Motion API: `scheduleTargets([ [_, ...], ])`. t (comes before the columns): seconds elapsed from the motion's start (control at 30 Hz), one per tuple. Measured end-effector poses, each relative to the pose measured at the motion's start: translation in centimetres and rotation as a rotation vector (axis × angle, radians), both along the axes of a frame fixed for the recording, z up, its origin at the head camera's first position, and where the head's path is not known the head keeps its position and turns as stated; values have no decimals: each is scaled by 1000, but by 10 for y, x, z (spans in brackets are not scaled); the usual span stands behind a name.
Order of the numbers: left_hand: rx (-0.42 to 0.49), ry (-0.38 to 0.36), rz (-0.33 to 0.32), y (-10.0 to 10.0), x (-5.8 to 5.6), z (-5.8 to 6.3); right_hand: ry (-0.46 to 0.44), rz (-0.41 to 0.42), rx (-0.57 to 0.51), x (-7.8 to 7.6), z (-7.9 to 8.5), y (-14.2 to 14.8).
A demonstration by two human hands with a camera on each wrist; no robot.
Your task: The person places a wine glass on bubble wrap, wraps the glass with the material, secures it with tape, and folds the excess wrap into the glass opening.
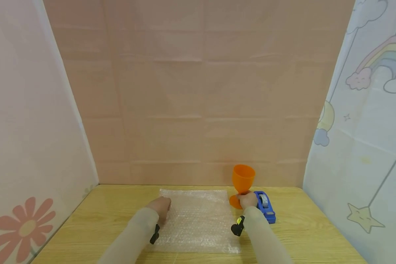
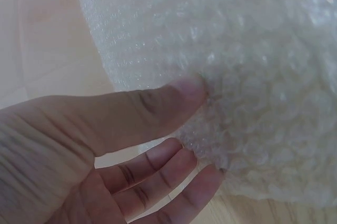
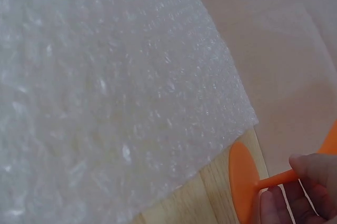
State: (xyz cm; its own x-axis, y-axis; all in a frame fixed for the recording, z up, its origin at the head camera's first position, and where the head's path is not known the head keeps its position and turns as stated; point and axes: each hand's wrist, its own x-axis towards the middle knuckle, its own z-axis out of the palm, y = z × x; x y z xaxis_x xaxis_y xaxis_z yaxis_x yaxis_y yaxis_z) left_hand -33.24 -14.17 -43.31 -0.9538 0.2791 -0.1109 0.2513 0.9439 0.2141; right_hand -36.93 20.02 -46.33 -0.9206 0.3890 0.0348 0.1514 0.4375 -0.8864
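A sheet of bubble wrap [image 1: 198, 220] lies flat on the wooden table. At its left edge my left hand [image 1: 161, 206] pinches it; in the left wrist view the thumb [image 2: 187, 92] lies over the sheet, with the curled fingers below the edge. My right hand [image 1: 248, 200] grips an orange goblet [image 1: 243, 178] by its thin stem, near the sheet's far right corner. The cup points up and away, and the round foot [image 3: 243, 182] shows tilted in the right wrist view. Just right of that hand stands a blue tape dispenser [image 1: 265, 209] with a roll of tape.
The table [image 1: 95, 220] has a light wood grain. A pinkish-tan sheet [image 1: 198, 110] hangs behind it. Pale printed panels stand at either side, the left one with a red flower [image 1: 26, 227], the right with a yellow star [image 1: 364, 217].
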Motion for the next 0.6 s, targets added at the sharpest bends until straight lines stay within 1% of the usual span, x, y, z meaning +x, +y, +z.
scheduleTargets([
  [0.17, -7, 10, 2, 1, 1, 1, 1, 12, -84, -4, -8, 3],
  [0.4, 0, -9, 6, 1, 3, 1, 36, 25, -105, -11, -20, 12],
  [0.5, -1, -5, 0, 0, 2, 1, 52, 43, -113, -14, -19, 16],
  [0.6, 3, -1, -1, -1, -1, 0, 78, 73, -138, -15, -12, 18],
])
